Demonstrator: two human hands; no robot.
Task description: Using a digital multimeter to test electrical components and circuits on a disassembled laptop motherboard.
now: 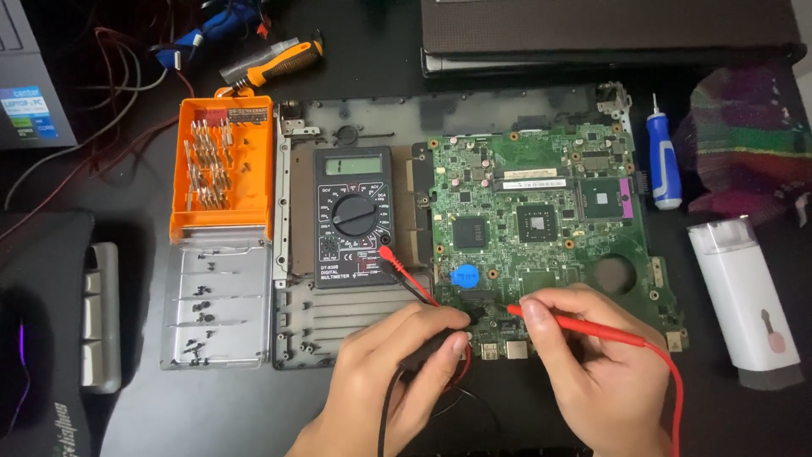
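1. View from above onto a dark surface (254, 406) with an opened laptop base and repair tools.
2. The left hand (397, 372) is curled, fingers pressed together around a black probe (440, 343), whose tip rests at the lower edge of the green circuit board (541, 211). Most of this probe is hidden by the fingers.
3. The right hand (592, 364) pinches a red probe (575, 326) between thumb and forefinger. The probe lies nearly flat and points left, its tip at the same dark part of the board, just beside the black probe's tip.
4. A red lead (672, 381) runs from the red probe down over the right wrist.
5. The board lies in the grey laptop shell (355, 322), on its right half. A round blue part (463, 276) sits near the board's lower left.
6. A black multimeter (353, 216) with a round dial and a pale display lies in the shell left of the board. Red and black plugs enter its lower right corner.
7. Left of the shell stands an orange tray of screwdriver bits (222, 165), with a small dark label strip along its top edge. Below it a clear lid (216, 300) holds small dark screws.
8. An orange-and-black screwdriver (275, 63) lies above the tray.
9. A blue-and-white screwdriver (664, 156) lies right of the board.
10. A white oblong case (744, 292) with a small pink mark lies at far right.
11. A blue square sticker (24, 106) shows on a grey device at upper left.
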